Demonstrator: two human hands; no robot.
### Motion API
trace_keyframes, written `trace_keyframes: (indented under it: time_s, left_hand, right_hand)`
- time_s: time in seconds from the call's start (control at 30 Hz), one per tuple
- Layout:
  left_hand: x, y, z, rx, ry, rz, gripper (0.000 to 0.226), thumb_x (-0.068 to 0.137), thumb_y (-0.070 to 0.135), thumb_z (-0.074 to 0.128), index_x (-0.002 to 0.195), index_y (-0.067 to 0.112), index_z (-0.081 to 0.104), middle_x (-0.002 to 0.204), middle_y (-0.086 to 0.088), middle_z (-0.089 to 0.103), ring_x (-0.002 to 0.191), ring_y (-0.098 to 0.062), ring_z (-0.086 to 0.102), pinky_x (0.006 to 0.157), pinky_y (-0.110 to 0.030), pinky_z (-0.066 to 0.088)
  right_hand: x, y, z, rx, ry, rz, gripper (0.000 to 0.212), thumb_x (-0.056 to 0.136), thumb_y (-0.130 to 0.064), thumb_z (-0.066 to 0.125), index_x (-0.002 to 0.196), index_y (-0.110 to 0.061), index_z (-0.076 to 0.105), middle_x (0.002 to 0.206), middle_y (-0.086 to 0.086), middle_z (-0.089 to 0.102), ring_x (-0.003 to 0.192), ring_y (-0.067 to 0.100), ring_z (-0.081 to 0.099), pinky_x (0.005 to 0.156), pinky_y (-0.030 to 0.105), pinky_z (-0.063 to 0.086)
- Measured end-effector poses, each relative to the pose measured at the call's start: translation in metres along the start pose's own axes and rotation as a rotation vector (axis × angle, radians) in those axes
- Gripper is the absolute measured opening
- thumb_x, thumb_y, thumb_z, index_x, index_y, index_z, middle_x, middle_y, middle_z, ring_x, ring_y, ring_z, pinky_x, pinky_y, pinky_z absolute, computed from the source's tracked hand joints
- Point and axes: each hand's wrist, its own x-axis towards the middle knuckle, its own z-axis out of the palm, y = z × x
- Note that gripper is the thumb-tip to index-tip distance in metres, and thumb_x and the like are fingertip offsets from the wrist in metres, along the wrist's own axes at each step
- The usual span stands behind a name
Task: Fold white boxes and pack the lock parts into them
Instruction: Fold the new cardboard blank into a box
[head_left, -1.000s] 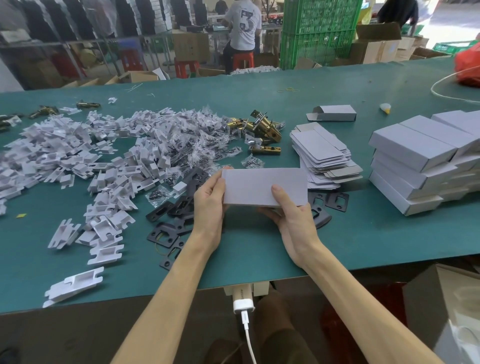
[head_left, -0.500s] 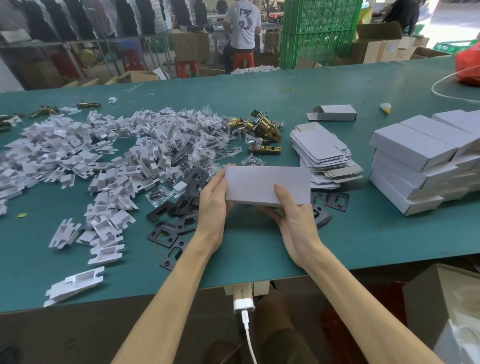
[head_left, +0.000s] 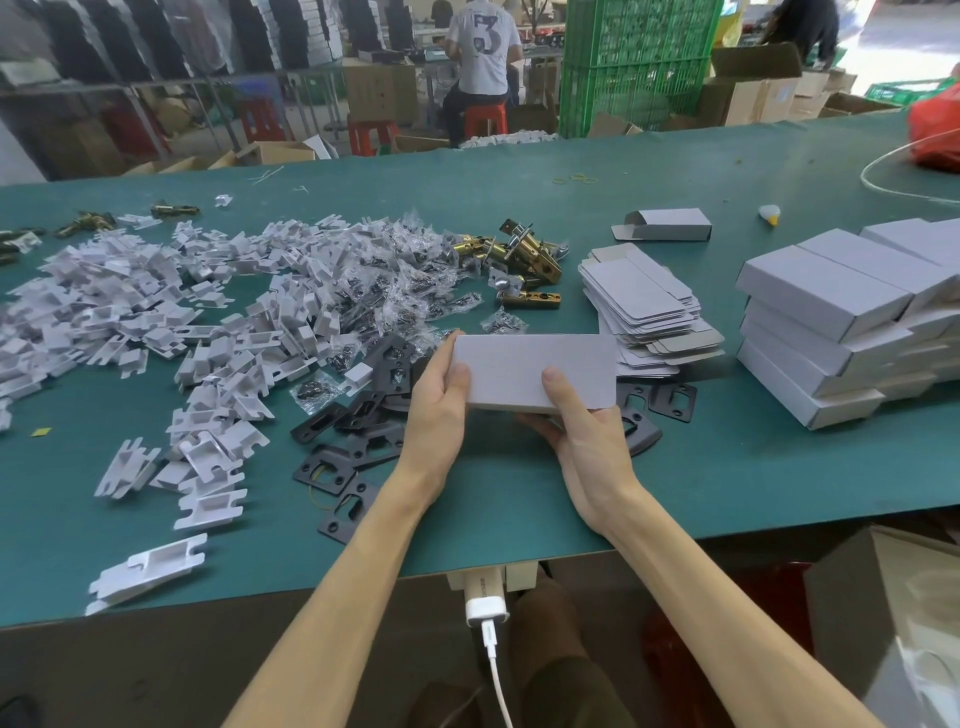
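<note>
- Both grips are on one white box (head_left: 535, 371), held just above the desk (head_left: 727, 467) near its front edge. The left grip (head_left: 436, 410) pinches the box's left end, and the right grip (head_left: 582, 431) cups it from underneath with the thumb on top.
- The box looks closed from here, can't tell what's inside.
- Done so far: a stack of folded boxes (head_left: 831, 322) on the right, plus a lone box (head_left: 667, 224) further back.
- Left to go — plenty, I'd say: flat blanks (head_left: 644, 301), heaps of white plastic inserts (head_left: 156, 322), screw bags (head_left: 405, 280), brass latches (head_left: 530, 260) and black plates (head_left: 353, 457), all loose on the desk.
</note>
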Motion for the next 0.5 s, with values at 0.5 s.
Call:
trace_keyframes:
  time_s: [0.5]
  left_hand:
    - [-0.0028,0.0018,0.0013,-0.036,-0.007,0.004,0.045,0.112,0.018,0.045,0.155,0.008,0.041,0.148,-0.013,0.055,0.138,-0.029,0.053,0.118,-0.055,0.040]
  right_hand:
    - [-0.0005,0.0036,-0.0010,-0.095,0.014,0.016,0.016,0.099,-0.017,0.064,0.114,-0.016,0.070,0.114,0.009,0.075,0.108,0.024,0.071,0.104,0.054,0.051]
